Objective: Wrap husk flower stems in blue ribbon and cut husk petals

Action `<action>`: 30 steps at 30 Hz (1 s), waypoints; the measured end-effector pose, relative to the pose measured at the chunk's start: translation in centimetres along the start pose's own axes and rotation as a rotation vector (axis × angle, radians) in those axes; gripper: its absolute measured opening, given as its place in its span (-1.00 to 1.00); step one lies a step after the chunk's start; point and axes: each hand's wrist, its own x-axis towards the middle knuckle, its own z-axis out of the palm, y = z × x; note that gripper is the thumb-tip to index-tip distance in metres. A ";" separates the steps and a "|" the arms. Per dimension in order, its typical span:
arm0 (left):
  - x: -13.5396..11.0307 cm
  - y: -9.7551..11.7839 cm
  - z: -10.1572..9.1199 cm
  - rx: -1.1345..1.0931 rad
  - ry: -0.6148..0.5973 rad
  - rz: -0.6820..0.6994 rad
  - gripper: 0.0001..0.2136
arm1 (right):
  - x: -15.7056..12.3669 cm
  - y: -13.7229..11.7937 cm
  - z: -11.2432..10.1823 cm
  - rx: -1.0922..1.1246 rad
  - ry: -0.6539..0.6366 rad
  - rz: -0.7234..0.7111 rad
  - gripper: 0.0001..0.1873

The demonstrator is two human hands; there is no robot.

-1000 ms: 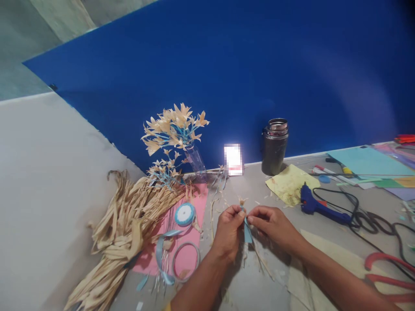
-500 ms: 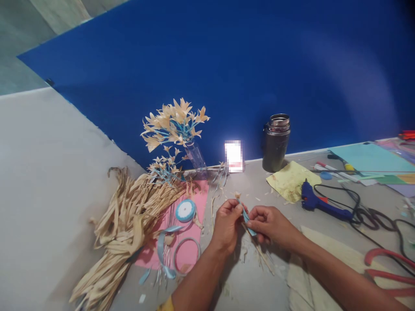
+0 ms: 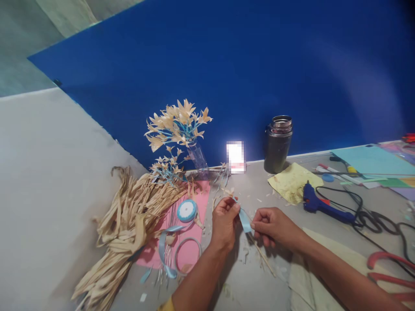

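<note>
My left hand (image 3: pixel 225 222) is closed in a pinch around the thin stem of a small pale craft flower (image 3: pixel 229 191), whose petals poke out above the fingers. A short strip of light blue ribbon (image 3: pixel 245 221) hangs from that grip down to my right hand (image 3: pixel 274 225), which pinches its lower edge between thumb and forefinger. Part of the stem is hidden behind the fingers. Below the ribbon a thin dry stick (image 3: pixel 265 259) slants toward the table; whether it belongs to the flower, I cannot tell.
Left lie dried husks (image 3: pixel 129 233), a ribbon roll (image 3: pixel 187 210) and pink paper (image 3: pixel 203 203). Finished flowers (image 3: pixel 181 121) stand in a clear bottle (image 3: pixel 196 156). Rightward are a dark flask (image 3: pixel 278 144), yellow paper (image 3: pixel 293 181), a blue glue gun (image 3: pixel 324 205) and red-handled scissors (image 3: pixel 389 276).
The ribbon strip has turned its flat side toward me and shows wider. My left fingers have shifted slightly, and the flower head now leans left. The whole view has moved a little.
</note>
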 end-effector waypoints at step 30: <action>-1.2 0.0 -0.2 -0.019 -0.128 -0.203 -0.72 | 0.1 0.3 0.5 0.189 0.006 -0.041 -0.56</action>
